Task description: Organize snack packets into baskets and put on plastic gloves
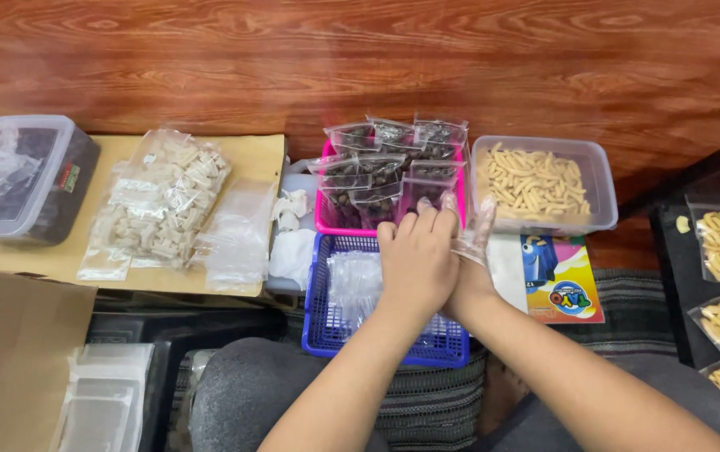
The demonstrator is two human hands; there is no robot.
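L hand (417,261) pulling clear glove (473,234) onto R hand (467,272) over blue basket (318,310) front edge — gloving step, I'd say; L pinches cuff, R open inside.

dark snack bags (393,159) in pink basket (323,219) | colourful flat pack (562,289) right

Blue basket (318,318), pink basket (326,222), striped mat (627,301).
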